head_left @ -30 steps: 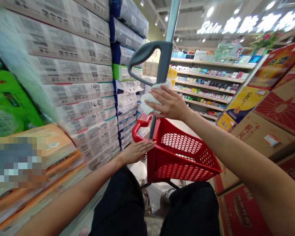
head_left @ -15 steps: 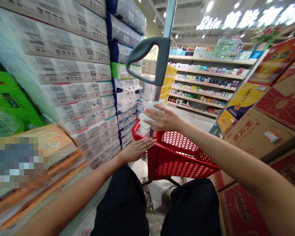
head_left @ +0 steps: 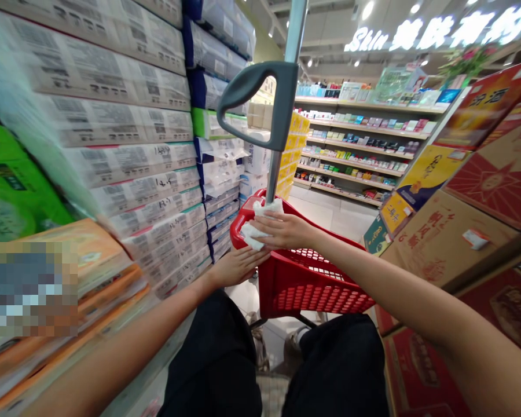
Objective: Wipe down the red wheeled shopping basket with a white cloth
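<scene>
A red plastic shopping basket [head_left: 316,295] with perforated sides stands in front of my knees, with a metal pole and grey loop handle [head_left: 282,107] rising from its far left end. My right hand [head_left: 284,230] holds a crumpled white tissue [head_left: 252,234] under its fingers, against the basket's rim near the foot of the pole. Just below it, my left hand [head_left: 238,266] lies with fingers stretched out along the near left corner of the rim, holding nothing. The fingertips of both hands are close together.
Tall stacks of plastic-wrapped paper packs [head_left: 125,121] rise on the left, with orange packs [head_left: 113,284] lower down. Cardboard cartons [head_left: 451,237] are piled at right. Shelves of small boxed goods [head_left: 360,139] stand across the back, beyond a pale floor [head_left: 330,202].
My right hand has moved down and slightly toward me with the tissue, from beside the pole onto the basket rim. My left hand stays on the rim.
</scene>
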`<state>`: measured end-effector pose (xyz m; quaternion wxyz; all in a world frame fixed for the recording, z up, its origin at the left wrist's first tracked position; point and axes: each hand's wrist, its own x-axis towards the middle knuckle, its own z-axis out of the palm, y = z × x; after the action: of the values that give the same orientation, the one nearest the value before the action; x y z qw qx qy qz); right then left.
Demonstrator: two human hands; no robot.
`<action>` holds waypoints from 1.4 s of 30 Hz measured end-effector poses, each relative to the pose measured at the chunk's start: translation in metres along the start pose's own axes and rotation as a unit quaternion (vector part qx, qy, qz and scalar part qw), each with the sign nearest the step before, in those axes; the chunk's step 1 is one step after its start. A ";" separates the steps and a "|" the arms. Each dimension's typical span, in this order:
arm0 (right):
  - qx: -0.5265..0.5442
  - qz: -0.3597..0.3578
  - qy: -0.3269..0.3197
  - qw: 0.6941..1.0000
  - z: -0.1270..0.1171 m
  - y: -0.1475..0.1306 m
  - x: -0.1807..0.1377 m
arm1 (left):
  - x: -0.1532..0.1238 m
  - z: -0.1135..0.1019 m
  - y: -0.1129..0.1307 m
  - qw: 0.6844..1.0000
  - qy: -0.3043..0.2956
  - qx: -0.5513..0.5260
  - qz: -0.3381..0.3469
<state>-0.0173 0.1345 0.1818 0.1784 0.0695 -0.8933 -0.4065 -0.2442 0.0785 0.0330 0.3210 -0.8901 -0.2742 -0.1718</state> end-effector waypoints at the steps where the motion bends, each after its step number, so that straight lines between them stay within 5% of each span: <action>1: 0.000 0.002 0.000 1.000 -0.007 0.013 0.002 | 0.001 -0.001 0.000 1.000 -0.006 0.002 0.002; 7: 0.041 0.119 0.044 0.991 -0.046 0.085 0.028 | 0.007 -0.011 0.000 1.000 -0.010 0.012 0.010; 11: 0.006 0.131 0.041 0.991 -0.027 0.044 0.024 | 0.005 -0.010 0.001 1.000 -0.018 0.005 0.005; 14: -0.021 0.062 0.032 0.997 -0.003 -0.001 0.010 | 0.002 -0.004 0.001 1.000 -0.007 -0.001 0.003; 17: -0.008 0.004 0.015 1.000 0.004 -0.010 0.002 | 0.001 0.000 0.001 1.000 0.009 0.001 0.004; 21: 0.027 0.047 0.006 0.999 -0.019 0.040 0.013 | 0.004 -0.006 0.000 1.000 -0.018 -0.012 0.003; 25: 0.074 0.130 0.068 0.986 -0.035 0.079 0.028 | 0.007 -0.015 0.002 0.999 -0.034 -0.023 -0.003; 28: 0.106 0.155 0.085 0.979 -0.025 0.058 0.027 | 0.007 -0.016 0.002 0.998 -0.041 -0.038 -0.001; 32: 0.146 0.100 0.001 0.984 -0.008 0.005 0.013 | 0.005 -0.012 0.001 0.997 -0.059 -0.059 -0.001; 34: 0.160 0.064 -0.030 0.985 -0.011 -0.001 0.010 | 0.005 -0.011 0.000 0.997 -0.056 -0.061 0.000; 37: 0.169 0.072 -0.009 0.983 -0.032 0.028 0.019 | 0.006 -0.014 0.000 0.997 -0.058 -0.058 0.002; 42: 0.148 0.181 0.056 0.971 -0.067 0.080 0.044 | 0.007 -0.018 0.000 0.996 -0.071 -0.062 -0.005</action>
<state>-0.0310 0.1285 0.2935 0.2863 -0.0450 -0.9300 -0.2262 -0.2406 0.0694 0.0493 0.2441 -0.9169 -0.2893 -0.1268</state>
